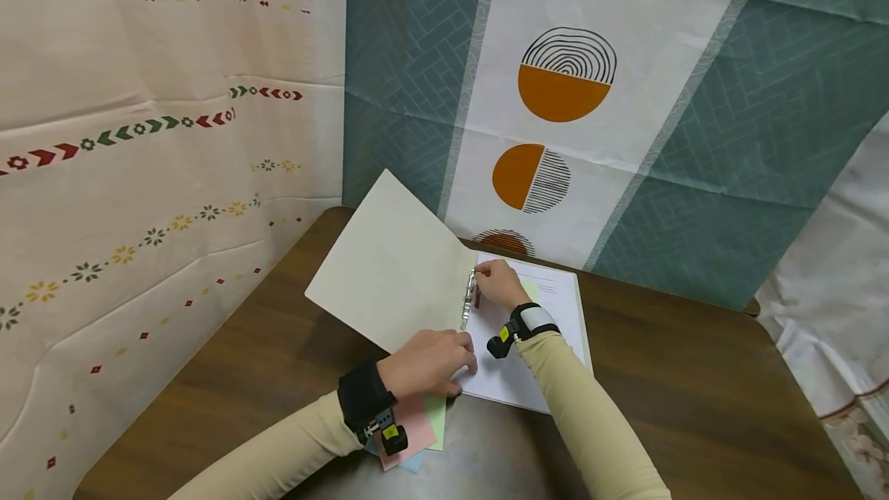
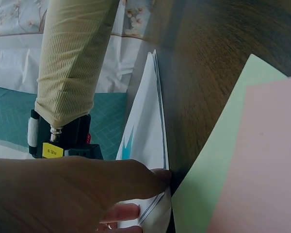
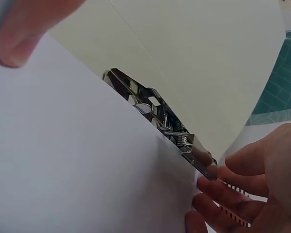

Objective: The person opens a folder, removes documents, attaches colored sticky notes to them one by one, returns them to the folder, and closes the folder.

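An open cream-coloured file folder (image 1: 396,268) lies on the table, with white papers (image 1: 510,376) on its right side. Along the spine runs a metal clip (image 3: 160,114). My right hand (image 1: 501,284) is at the clip's far end, its thumb and fingers curled about the end of the lever (image 3: 202,162). At the near edge of the papers is my left hand (image 1: 427,361); its thumb (image 2: 157,180) presses the edge while the other fingers bend over the sheets. Part of that grip is hidden by the hand itself.
Pink paper (image 1: 410,430), green paper (image 1: 436,419) and blue paper (image 1: 413,463) lie beneath and in front of my left wrist. The brown wooden table (image 1: 660,376) meets a patterned cloth (image 1: 597,176) at the back and another cloth (image 1: 139,214) on the left.
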Available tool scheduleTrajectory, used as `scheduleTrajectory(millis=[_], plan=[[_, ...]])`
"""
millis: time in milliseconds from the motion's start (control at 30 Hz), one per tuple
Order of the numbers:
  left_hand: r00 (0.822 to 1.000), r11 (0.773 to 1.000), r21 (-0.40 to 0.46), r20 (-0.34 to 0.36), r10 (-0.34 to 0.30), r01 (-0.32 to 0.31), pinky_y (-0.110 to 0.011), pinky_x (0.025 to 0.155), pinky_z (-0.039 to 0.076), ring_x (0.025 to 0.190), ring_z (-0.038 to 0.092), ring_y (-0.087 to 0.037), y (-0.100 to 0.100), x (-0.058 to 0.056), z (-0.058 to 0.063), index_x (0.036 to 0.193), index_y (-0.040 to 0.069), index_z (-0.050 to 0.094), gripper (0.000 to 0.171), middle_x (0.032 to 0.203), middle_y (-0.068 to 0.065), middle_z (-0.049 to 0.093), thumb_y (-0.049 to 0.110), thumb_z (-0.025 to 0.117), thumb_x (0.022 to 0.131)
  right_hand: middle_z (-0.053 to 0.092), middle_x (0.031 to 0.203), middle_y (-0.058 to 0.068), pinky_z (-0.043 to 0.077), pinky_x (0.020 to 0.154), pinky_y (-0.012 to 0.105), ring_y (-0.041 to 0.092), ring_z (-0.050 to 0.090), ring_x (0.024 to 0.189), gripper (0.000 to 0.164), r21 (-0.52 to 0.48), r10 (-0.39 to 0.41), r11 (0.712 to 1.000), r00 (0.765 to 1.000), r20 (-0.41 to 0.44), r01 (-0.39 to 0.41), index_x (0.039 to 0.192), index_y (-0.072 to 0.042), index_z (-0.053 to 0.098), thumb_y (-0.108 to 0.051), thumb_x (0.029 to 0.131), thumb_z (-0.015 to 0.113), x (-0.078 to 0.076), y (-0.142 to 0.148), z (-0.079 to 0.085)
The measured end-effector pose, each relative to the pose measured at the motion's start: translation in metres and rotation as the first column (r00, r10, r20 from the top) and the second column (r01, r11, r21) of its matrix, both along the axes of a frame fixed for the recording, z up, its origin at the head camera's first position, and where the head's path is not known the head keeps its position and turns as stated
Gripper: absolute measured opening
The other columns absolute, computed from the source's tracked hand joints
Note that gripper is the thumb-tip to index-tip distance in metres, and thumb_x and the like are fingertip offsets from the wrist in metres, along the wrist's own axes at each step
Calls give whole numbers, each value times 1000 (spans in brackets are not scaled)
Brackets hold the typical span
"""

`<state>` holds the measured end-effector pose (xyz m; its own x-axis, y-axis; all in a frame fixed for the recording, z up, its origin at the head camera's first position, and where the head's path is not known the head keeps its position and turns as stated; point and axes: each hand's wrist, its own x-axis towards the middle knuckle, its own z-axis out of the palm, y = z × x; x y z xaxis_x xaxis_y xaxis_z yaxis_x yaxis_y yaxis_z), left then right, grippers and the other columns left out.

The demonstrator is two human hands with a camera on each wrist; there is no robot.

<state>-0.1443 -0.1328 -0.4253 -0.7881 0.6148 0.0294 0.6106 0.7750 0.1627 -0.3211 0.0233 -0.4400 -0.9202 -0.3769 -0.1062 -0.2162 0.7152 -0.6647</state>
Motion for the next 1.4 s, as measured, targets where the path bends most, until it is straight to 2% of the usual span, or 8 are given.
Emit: scheduleTrajectory(millis=[333, 500, 767, 933, 1033, 1167, 1400], plan=[[1000, 1000, -24, 11, 18, -17, -23, 79, 58, 107, 74, -12, 3, 2, 0, 117, 25, 89, 24, 124, 3, 81, 27, 92, 93, 76, 143, 26, 58, 113, 55, 42, 71, 135, 41, 4, -26, 1000, 1000, 7, 26, 143, 5, 73, -17, 112, 60, 6, -4, 3], [1000, 999, -32, -2, 8, -8, -22, 78, 57, 105, 73, -12, 4, 2, 1, 116, 24, 89, 23, 122, 3, 81, 28, 92, 94, 77, 141, 25, 60, 111, 54, 41, 72, 134, 40, -25, -43, 999, 999, -5, 43, 142, 4, 74, -18, 112, 60, 10, -3, 8], [1000, 1000, -16, -2, -5, 5, -21, 78, 56, 103, 73, -12, 3, 2, 2, 115, 22, 89, 22, 121, 2, 81, 25, 92, 94, 83, 125, 21, 62, 92, 45, 35, 76, 113, 31, -53, -68, 997, 993, -97, 63, 129, 1, 82, -18, 109, 67, 17, 1, 19], [1000, 1000, -11, 4, -1, 1, -22, 76, 56, 102, 72, -12, 3, 3, 3, 114, 21, 89, 22, 119, 2, 80, 24, 91, 93, 85, 113, 17, 54, 76, 32, 31, 76, 101, 23, -76, -93, 994, 983, -156, 82, 114, -4, 88, -22, 107, 75, 21, 3, 29], [1000, 1000, -12, -1, 1, -1, -21, 75, 55, 99, 72, -12, 4, 3, 2, 113, 21, 89, 22, 118, 2, 80, 24, 92, 92, 84, 105, 15, 47, 70, 27, 27, 73, 93, 21, -69, -70, 996, 982, -175, 59, 106, -3, 88, -23, 105, 79, 24, 4, 35], [1000, 1000, -11, 0, 4, -4, -21, 74, 54, 97, 71, -11, 5, 3, 1, 113, 21, 89, 22, 117, 3, 80, 24, 92, 92, 84, 99, 13, 48, 69, 25, 23, 72, 88, 18, -49, 8, 999, 984, -177, -16, 102, -3, 88, -20, 103, 81, 30, 6, 41], [1000, 1000, -11, 11, 16, -16, -20, 73, 53, 96, 70, -11, 6, 6, 4, 113, 21, 89, 21, 116, 1, 80, 24, 92, 92, 84, 92, 8, 49, 69, 26, 17, 68, 86, 15, -11, 146, 989, 973, -181, -150, 96, -5, 89, -16, 101, 81, 39, 14, 45]])
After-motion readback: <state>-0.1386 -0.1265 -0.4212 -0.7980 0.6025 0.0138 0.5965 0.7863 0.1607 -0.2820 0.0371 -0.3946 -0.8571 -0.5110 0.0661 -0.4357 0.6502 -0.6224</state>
